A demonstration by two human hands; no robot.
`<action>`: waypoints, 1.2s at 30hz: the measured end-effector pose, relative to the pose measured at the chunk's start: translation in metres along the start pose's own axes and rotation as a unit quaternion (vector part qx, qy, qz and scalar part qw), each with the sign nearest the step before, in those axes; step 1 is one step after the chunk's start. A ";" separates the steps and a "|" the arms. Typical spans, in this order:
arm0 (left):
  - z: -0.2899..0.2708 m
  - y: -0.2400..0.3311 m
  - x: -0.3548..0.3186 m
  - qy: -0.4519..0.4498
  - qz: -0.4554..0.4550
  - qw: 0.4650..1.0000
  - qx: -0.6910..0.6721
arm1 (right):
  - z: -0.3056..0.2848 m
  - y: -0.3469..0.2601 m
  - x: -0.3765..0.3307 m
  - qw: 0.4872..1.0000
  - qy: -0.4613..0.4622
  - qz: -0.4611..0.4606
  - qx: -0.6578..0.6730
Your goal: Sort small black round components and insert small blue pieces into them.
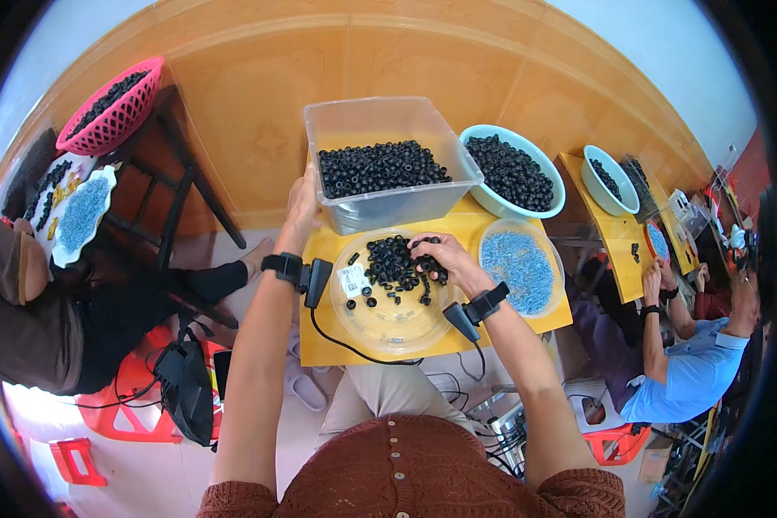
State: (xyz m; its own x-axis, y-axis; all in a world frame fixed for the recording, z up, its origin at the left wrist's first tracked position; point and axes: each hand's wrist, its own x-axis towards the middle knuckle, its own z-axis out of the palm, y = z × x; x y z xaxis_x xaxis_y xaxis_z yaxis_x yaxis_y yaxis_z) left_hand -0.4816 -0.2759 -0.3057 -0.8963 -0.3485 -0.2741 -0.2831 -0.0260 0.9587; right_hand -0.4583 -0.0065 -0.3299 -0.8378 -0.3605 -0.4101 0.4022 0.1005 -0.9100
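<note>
My left hand [302, 207] is at the left side of a clear plastic bin [388, 200], seeming to grip its wall; the fingers are partly hidden. Many small black ring-like parts [380, 168] fill the bin's bottom. My right hand [445, 256] is closed over some black parts above a round clear tray [388, 328]. More black parts [388, 259] lie loose in that tray, beside a white label [352, 281]. Close to my right wrist sits a round clear dish [489, 235] of small blue translucent pieces [522, 272].
The yellow table [324, 332] carries the bin, tray and dish. A pale blue bowl [558, 207] of black parts stands behind on the right. At left, a pink basket [112, 121] tops a dark stool. People sit on both sides; cables [345, 344] hang from my wrist straps.
</note>
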 end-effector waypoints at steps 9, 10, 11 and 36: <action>0.000 -0.087 -0.091 0.051 0.241 0.960 0.130 | 0.017 0.001 -0.003 0.935 -0.008 -0.133 -0.329; 0.003 -0.093 -0.101 0.024 0.270 0.942 0.198 | 0.015 0.000 -0.005 0.928 -0.014 -0.148 -0.342; 0.005 -0.097 -0.111 -0.004 0.296 0.917 0.265 | 0.014 -0.007 -0.012 0.929 -0.012 -0.146 -0.340; -0.003 -0.103 -0.167 0.072 0.315 0.924 0.206 | 0.031 0.065 -0.098 0.835 0.195 -0.267 -0.440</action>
State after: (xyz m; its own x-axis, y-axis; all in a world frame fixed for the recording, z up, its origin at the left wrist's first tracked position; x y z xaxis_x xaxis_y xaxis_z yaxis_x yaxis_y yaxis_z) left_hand -0.3017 -0.2184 -0.3588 -0.8812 -0.2944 0.3698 0.1468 0.5732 0.8061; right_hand -0.3389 0.0069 -0.3473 -0.9364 -0.2598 0.2360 -0.3506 0.7255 -0.5923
